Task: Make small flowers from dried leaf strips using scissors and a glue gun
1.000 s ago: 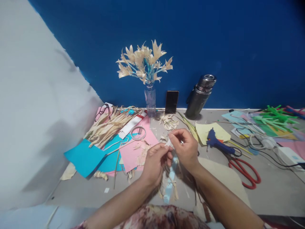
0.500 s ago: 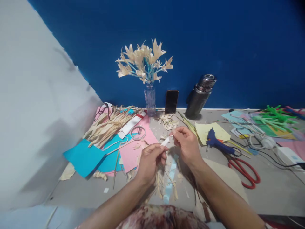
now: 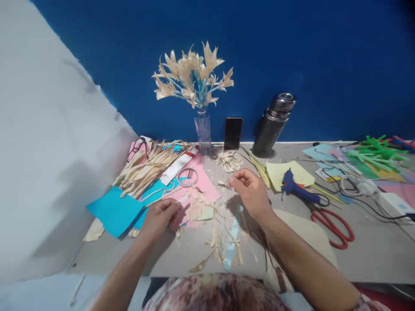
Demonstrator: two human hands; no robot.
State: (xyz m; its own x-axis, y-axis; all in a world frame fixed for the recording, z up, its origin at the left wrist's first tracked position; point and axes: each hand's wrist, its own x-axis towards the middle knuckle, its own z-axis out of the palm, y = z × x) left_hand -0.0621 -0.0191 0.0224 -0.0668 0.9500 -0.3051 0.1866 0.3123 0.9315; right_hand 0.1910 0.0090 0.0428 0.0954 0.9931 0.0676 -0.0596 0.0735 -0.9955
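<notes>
My left hand [image 3: 159,214] is out to the left over the pink paper sheet [image 3: 197,183], fingers curled round a small white strip [image 3: 183,199]. My right hand [image 3: 249,190] hovers above the table's middle with thumb and forefinger pinched together; what they hold is too small to name. Between and below the hands lie dried leaf scraps [image 3: 223,242] and a pale blue paper strip [image 3: 234,237]. A clear tape ring [image 3: 187,176] rests on the pink sheet just beyond my left hand.
A vase of leaf flowers [image 3: 202,129], a phone [image 3: 233,133] and a metal flask [image 3: 274,123] stand against the blue wall. A blue glue gun [image 3: 296,190], red scissors [image 3: 333,226], cables and green stems [image 3: 372,155] lie at the right. Dried leaf strips [image 3: 145,166] and blue paper [image 3: 116,211] lie left.
My hands have parted: the left one swung left and down with the white strip, and the right one stayed near the middle. The view tilted slightly.
</notes>
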